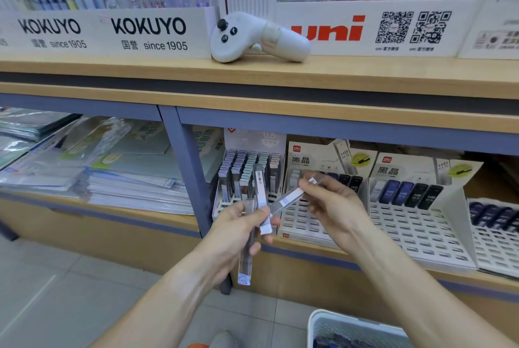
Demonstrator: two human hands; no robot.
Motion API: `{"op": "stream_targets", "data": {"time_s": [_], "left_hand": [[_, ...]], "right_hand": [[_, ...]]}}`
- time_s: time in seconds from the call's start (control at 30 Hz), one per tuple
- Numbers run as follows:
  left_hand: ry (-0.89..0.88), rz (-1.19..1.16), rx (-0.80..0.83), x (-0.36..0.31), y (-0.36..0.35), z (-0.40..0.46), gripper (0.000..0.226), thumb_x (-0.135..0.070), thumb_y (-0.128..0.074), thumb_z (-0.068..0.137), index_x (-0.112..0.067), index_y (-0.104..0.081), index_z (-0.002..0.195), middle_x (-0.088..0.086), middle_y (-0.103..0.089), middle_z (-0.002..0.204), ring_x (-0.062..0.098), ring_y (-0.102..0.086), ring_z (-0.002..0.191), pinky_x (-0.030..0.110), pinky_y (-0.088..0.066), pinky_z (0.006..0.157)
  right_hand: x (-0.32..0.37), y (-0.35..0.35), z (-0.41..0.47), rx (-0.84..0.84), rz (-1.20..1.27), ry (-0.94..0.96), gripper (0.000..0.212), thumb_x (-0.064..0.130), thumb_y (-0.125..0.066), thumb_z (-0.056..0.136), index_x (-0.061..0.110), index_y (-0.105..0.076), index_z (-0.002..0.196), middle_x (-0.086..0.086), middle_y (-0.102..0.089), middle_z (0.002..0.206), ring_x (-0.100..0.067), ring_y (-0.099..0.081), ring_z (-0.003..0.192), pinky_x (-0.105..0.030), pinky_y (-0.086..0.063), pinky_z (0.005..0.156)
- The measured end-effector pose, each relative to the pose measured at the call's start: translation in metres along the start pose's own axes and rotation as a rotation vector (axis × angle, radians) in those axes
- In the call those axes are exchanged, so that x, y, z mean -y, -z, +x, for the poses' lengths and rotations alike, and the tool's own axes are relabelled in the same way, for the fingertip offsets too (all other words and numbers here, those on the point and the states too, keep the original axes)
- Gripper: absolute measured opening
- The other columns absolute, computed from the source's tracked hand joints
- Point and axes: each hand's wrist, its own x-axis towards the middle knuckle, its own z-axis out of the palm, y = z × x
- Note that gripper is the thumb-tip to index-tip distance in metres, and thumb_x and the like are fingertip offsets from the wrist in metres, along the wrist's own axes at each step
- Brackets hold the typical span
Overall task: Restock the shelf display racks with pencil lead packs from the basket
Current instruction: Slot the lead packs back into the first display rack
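My left hand (241, 228) grips two or three clear pencil lead packs (259, 198); one stands upright, another hangs down past my palm. My right hand (334, 204) pinches a single clear lead pack (289, 198), tilted toward the left hand and crossing its packs. Both hands hover in front of the lower shelf's display racks. The left rack (224, 207) is packed with pastel lead packs. The middle rack (303, 218) and the right rack (415, 229) hold a top row of dark HB 0.5 packs above many bare slots. The white basket (317, 319) sits on the floor at the bottom right.
A white handheld controller (252, 38) lies on the wooden upper shelf (365, 72) before KOKUYO and uni pen displays. Stacks of plastic sleeves (112, 176) fill the lower left compartment behind a blue upright post (193, 179). Another rack (494, 229) stands at far right.
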Motion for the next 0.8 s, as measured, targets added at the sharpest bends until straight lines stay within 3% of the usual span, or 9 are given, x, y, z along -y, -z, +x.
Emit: {"op": "stream_targets", "data": {"time_s": [0.07,0.17,0.33,0.37,0.43,0.5,0.6,0.7,0.8], "left_hand": [[-0.016,0.03,-0.008,-0.001,0.002,-0.001,0.024,-0.018,-0.061,0.103,-0.005,-0.057,0.122,0.014,-0.078,0.102,0.02,-0.06,0.063,0.023,-0.037,0.042],[-0.036,0.089,-0.015,0.001,0.002,-0.004,0.022,-0.02,-0.061,0.103,-0.007,-0.059,0.12,0.008,-0.079,0.102,0.02,-0.063,0.066,0.024,-0.036,0.043],[-0.074,0.14,-0.138,0.009,0.013,0.0,0.02,-0.028,-0.067,0.099,-0.02,-0.059,0.117,0.01,-0.076,0.087,0.025,-0.059,0.068,0.03,-0.035,0.048],[-0.075,0.135,-0.164,0.009,0.015,0.001,0.014,-0.029,-0.067,0.099,-0.027,-0.058,0.109,0.012,-0.073,0.081,0.027,-0.055,0.068,0.031,-0.034,0.05],[-0.089,0.123,-0.197,0.011,0.019,0.002,0.02,-0.029,-0.067,0.099,-0.036,-0.049,0.092,0.014,-0.069,0.075,0.028,-0.05,0.067,0.033,-0.034,0.054],[-0.093,0.113,-0.207,0.01,0.021,0.001,0.024,-0.029,-0.067,0.1,-0.037,-0.046,0.088,0.014,-0.068,0.072,0.027,-0.046,0.063,0.033,-0.034,0.054],[-0.091,0.078,-0.206,0.011,0.024,0.004,0.016,-0.031,-0.068,0.099,-0.032,-0.054,0.106,0.01,-0.069,0.072,0.027,-0.048,0.067,0.032,-0.034,0.052],[-0.085,0.133,-0.197,0.014,0.025,0.007,0.045,-0.034,-0.069,0.098,-0.017,-0.049,0.134,0.01,-0.072,0.077,0.027,-0.052,0.067,0.03,-0.035,0.049],[-0.085,0.12,-0.199,0.016,0.024,0.007,0.048,-0.029,-0.07,0.098,-0.011,-0.05,0.138,0.009,-0.075,0.086,0.017,-0.059,0.059,0.027,-0.036,0.044]], "right_hand": [[0.002,0.004,-0.001,-0.01,-0.035,0.066,0.044,0.008,-0.083,0.067,0.006,-0.068,0.109,-0.006,-0.075,0.086,-0.018,-0.065,0.079,-0.024,-0.05,0.065],[0.002,0.003,-0.002,-0.04,-0.116,0.211,0.039,0.0,-0.079,0.081,0.008,-0.062,0.115,-0.012,-0.075,0.085,-0.022,-0.074,0.079,-0.027,-0.06,0.076],[-0.005,-0.004,0.014,-0.108,-0.385,0.517,0.026,0.007,-0.076,0.088,0.02,-0.062,0.106,-0.008,-0.076,0.091,-0.024,-0.074,0.084,-0.037,-0.06,0.078],[-0.008,-0.006,0.019,-0.11,-0.478,0.57,0.024,0.011,-0.076,0.088,0.023,-0.062,0.105,-0.003,-0.076,0.092,-0.019,-0.073,0.085,-0.035,-0.059,0.077],[-0.013,-0.011,0.028,-0.105,-0.623,0.656,0.023,0.012,-0.074,0.09,0.023,-0.06,0.105,0.007,-0.074,0.094,-0.007,-0.071,0.087,-0.025,-0.056,0.077],[-0.018,-0.015,0.036,-0.094,-0.724,0.724,0.023,0.011,-0.072,0.091,0.024,-0.06,0.106,0.013,-0.071,0.095,-0.001,-0.068,0.089,-0.019,-0.055,0.076],[-0.024,-0.014,0.05,-0.085,-0.848,0.765,0.026,0.01,-0.072,0.091,0.026,-0.06,0.107,0.015,-0.07,0.094,0.001,-0.067,0.087,-0.018,-0.056,0.076],[-0.026,-0.013,0.056,-0.078,-0.898,0.778,0.025,0.012,-0.072,0.091,0.026,-0.059,0.107,0.013,-0.071,0.094,0.001,-0.067,0.087,-0.016,-0.054,0.075],[-0.024,-0.014,0.059,-0.058,-0.946,0.813,0.025,0.013,-0.072,0.091,0.026,-0.06,0.108,0.012,-0.072,0.093,0.002,-0.067,0.087,-0.015,-0.055,0.075]]}}
